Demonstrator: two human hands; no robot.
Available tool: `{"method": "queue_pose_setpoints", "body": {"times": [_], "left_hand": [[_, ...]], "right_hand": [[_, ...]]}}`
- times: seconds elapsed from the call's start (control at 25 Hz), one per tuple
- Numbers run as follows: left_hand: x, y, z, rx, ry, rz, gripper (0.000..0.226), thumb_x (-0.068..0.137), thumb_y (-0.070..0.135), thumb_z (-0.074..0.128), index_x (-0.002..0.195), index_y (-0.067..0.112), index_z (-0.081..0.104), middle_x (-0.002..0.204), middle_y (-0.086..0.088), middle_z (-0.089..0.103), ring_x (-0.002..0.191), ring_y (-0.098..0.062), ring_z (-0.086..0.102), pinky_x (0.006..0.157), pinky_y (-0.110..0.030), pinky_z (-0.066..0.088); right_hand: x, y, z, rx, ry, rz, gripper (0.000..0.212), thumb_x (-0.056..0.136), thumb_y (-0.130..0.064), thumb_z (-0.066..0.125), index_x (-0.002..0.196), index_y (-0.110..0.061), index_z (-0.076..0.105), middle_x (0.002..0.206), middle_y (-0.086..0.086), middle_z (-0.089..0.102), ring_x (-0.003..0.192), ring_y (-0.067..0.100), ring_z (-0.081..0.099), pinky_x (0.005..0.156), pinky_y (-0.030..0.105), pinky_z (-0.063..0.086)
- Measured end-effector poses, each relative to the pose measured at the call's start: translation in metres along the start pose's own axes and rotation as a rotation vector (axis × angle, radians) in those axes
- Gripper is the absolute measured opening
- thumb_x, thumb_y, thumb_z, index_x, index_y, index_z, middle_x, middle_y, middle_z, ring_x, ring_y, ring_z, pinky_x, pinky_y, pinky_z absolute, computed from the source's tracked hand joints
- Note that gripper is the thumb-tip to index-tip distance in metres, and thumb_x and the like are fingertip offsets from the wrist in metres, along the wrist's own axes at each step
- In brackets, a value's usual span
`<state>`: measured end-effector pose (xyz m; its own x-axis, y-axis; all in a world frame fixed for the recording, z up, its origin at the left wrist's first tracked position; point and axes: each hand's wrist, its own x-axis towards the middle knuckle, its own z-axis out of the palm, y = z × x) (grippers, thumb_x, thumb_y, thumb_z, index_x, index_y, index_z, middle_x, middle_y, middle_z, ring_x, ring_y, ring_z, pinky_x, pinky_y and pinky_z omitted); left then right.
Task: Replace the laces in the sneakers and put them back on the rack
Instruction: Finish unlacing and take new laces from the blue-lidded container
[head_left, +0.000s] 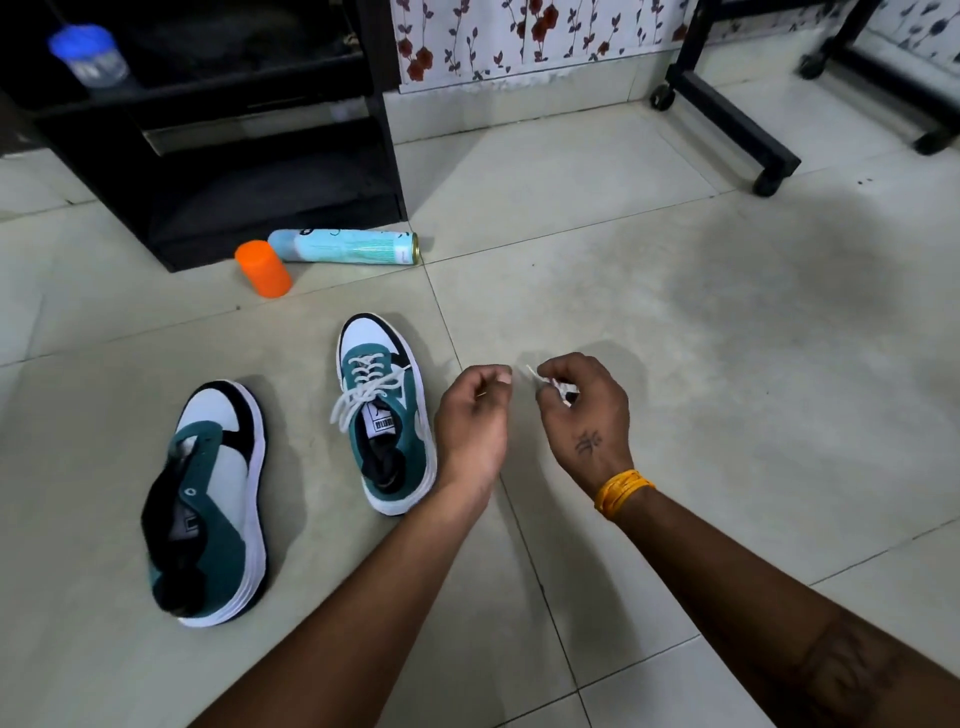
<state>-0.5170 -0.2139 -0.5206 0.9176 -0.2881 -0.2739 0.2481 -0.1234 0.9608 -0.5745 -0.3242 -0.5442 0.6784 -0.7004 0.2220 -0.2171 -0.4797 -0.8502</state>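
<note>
A white lace (545, 383) sits bunched in the right hand (584, 415), whose fingers (549, 375) curl round it, with one tip of the lace sticking out toward the left hand (474, 415). The left hand hangs just beside it over the floor (675, 322), fingers curled with thumb and forefinger pressed together; whether they pinch the lace cannot be told. A yellow band (621, 491) wraps the right wrist. To the left of the hands stand two teal, white and black sneakers on the tiles, toes pointing away. The nearer sneaker (387, 410) is just beside the left wrist and has a white lace threaded through its eyelets, loose ends lying across the tongue. The far sneaker (208, 499) lies farther left and closer to the person, tilted a little, with no lace showing in its eyelets. Beyond the sneakers an orange cap (262, 268) lies beside a pale blue spray can (345, 247) on its side, both just in front of a black rack (218, 130). A blue-lidded jar (88, 54) stands on an upper shelf of the rack. A black wheeled frame (727, 104) stands to the right by the flowered wall (519, 36).
</note>
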Motion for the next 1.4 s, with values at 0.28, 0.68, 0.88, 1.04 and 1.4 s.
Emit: {"method": "queue_pose_setpoints", "body": {"times": [0.28, 0.68, 0.88, 1.04, 1.4], "left_hand": [[-0.009, 0.01, -0.077, 0.239, 0.298, 0.395, 0.013, 0.094, 0.01, 0.064, 0.095, 0.018, 0.074, 0.09, 0.011, 0.073, 0.084, -0.006, 0.068, 0.078, -0.022, 0.053], [0.023, 0.005, -0.151, 0.614, 0.294, 0.314, 0.016, 0.093, 0.014, 0.073, 0.105, 0.018, 0.081, 0.101, 0.003, 0.077, 0.091, -0.014, 0.069, 0.08, -0.017, 0.044], [0.027, 0.002, -0.169, 0.684, 0.427, 0.195, 0.013, 0.093, 0.018, 0.067, 0.096, 0.02, 0.079, 0.093, 0.004, 0.077, 0.085, -0.019, 0.068, 0.075, -0.026, 0.047], [0.032, -0.004, -0.178, 0.765, 0.331, 0.056, 0.028, 0.091, 0.019, 0.066, 0.115, 0.024, 0.078, 0.114, 0.003, 0.078, 0.105, -0.023, 0.072, 0.087, -0.026, 0.051], [0.028, 0.003, -0.165, 0.725, 0.269, 0.252, 0.015, 0.09, 0.014, 0.068, 0.093, 0.021, 0.081, 0.091, 0.005, 0.079, 0.085, -0.012, 0.072, 0.07, -0.016, 0.045]], "right_hand": [[-0.011, -0.057, 0.053, 0.184, -0.253, -0.023, 0.014, 0.09, -0.008, 0.066, 0.096, -0.019, 0.072, 0.086, -0.012, 0.073, 0.084, 0.006, 0.069, 0.08, 0.028, 0.057], [0.009, -0.082, 0.103, -0.253, -0.498, -0.484, 0.013, 0.095, -0.024, 0.061, 0.106, -0.023, 0.067, 0.087, 0.002, 0.074, 0.082, 0.032, 0.067, 0.065, 0.038, 0.051], [0.015, -0.059, 0.088, -0.5, -0.356, -0.348, 0.013, 0.098, -0.022, 0.052, 0.099, -0.012, 0.059, 0.084, 0.012, 0.068, 0.077, 0.041, 0.063, 0.058, 0.035, 0.037], [0.014, -0.047, 0.076, -0.599, -0.443, -0.257, 0.02, 0.098, -0.024, 0.053, 0.112, -0.013, 0.061, 0.089, 0.014, 0.071, 0.085, 0.041, 0.067, 0.061, 0.034, 0.039], [0.003, -0.077, 0.089, -0.649, -0.518, -0.558, 0.016, 0.101, -0.026, 0.047, 0.106, -0.012, 0.053, 0.095, 0.011, 0.069, 0.077, 0.042, 0.065, 0.06, 0.04, 0.047]]}}
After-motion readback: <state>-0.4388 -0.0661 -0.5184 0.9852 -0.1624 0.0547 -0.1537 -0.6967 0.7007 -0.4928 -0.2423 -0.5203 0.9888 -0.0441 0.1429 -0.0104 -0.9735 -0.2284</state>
